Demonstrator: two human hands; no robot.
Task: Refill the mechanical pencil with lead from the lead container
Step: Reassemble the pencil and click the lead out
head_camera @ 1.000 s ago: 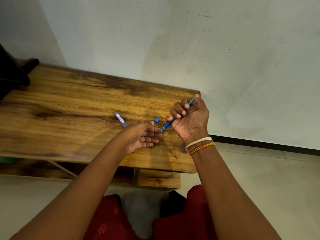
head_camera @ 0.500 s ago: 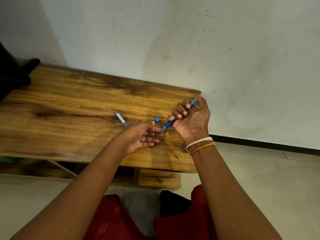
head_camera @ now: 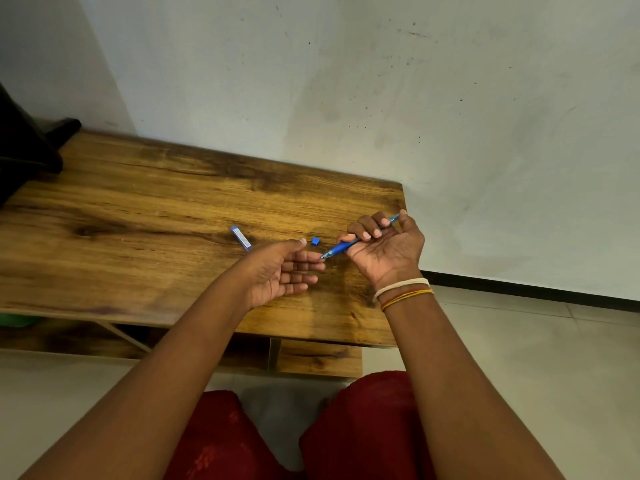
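1. My right hand is curled round the blue mechanical pencil. The fingers are folded over the barrel and the thumb sits at its far end, I think so I can click it from there.
2. The pencil slants down to my left, and its tip is at the fingertips of my left hand. That hand is palm up with the fingers loose and grasping nothing, cupped under the tip, probably to catch or test whatever lead comes out. I cannot tell if any lead shows at the tip.
3. The lead container lies flat on the wooden table, just beyond my left thumb and apart from both hands.
4. A small blue cap sits on the table between the container and the pencil. I cannot tell which of them it belongs to.
5. Nothing lies between my hands and the container. A dark object sits at the far left end, well clear.
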